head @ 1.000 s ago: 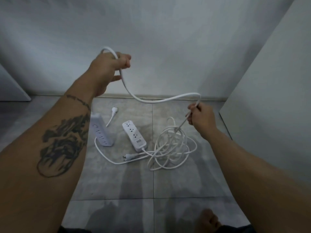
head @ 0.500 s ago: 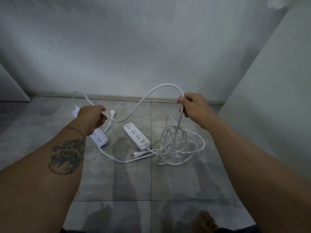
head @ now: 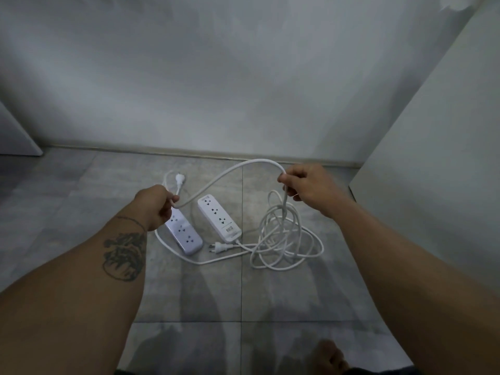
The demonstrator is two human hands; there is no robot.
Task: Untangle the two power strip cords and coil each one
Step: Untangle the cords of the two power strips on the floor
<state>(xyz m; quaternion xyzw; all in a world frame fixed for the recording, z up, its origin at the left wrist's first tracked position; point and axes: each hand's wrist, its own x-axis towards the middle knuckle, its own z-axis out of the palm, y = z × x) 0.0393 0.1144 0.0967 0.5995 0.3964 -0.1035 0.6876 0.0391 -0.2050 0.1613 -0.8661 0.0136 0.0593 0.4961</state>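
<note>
Two white power strips lie on the grey tile floor: the left strip (head: pixel 183 231) and the right strip (head: pixel 219 218). My left hand (head: pixel 155 205) grips a white cord (head: pixel 230 170) just above the left strip. That cord arches up and across to my right hand (head: pixel 305 189), which pinches it and lets it drop into a tangled pile of cord loops (head: pixel 284 236) on the floor. One plug (head: pixel 179 180) lies behind my left hand. A second plug (head: pixel 220 248) lies in front of the right strip.
A grey wall runs along the back with a baseboard (head: pixel 189 151). A white panel (head: pixel 433 158) stands close on the right. My foot (head: pixel 328 358) shows at the bottom edge.
My left hand came down from high up to just above the left strip, still gripping the cord. My right hand rose a little, and the cord span between them now arches upward.
</note>
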